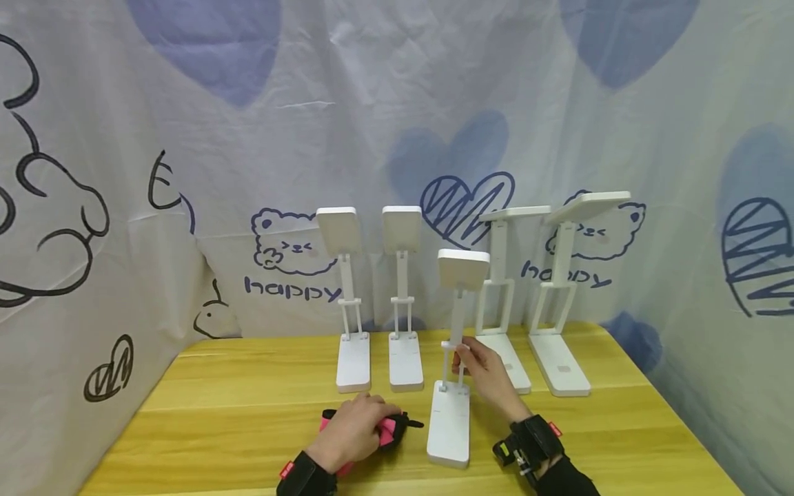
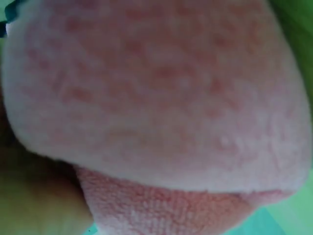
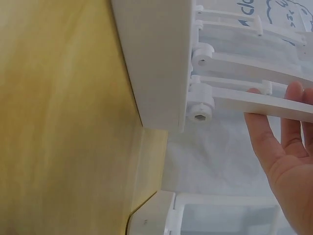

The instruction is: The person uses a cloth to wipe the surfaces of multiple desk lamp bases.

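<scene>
In the head view my right hand (image 1: 486, 372) grips the folding arm of a white folding stand (image 1: 449, 424), which stands upright on the table in front of the others. The right wrist view shows the fingers of this hand (image 3: 288, 161) around a strut beside the white base (image 3: 156, 63). My left hand (image 1: 353, 427) holds a bunched pink and black cloth item (image 1: 387, 432) on the table, left of that stand. Close up in the left wrist view, the pink cloth (image 2: 156, 98) has a fuzzy, towel-like surface. Its full shape is hidden under my hand.
Two more white stands (image 1: 353, 362) (image 1: 406, 362) are behind, to the left. Another pair (image 1: 505, 358) (image 1: 558, 365) is at the back right, their top panels tilted nearly flat. A printed curtain (image 1: 372, 158) hangs behind the yellow wood-grain table (image 1: 229, 413).
</scene>
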Demonstrator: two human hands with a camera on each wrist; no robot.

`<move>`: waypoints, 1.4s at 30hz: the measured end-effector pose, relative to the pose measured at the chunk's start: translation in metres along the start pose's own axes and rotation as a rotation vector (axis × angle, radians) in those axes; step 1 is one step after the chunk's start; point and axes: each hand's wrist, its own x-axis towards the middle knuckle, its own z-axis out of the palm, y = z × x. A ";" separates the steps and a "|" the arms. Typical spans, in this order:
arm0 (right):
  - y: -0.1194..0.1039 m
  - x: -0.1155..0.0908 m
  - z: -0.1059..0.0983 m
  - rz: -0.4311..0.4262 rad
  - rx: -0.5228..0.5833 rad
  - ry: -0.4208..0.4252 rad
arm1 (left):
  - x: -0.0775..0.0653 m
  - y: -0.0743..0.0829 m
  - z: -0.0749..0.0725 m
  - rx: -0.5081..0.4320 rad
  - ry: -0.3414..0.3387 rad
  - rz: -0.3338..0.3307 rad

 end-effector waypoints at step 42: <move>-0.004 -0.002 0.003 0.055 -0.017 0.019 | 0.044 0.048 0.017 0.150 0.146 -0.024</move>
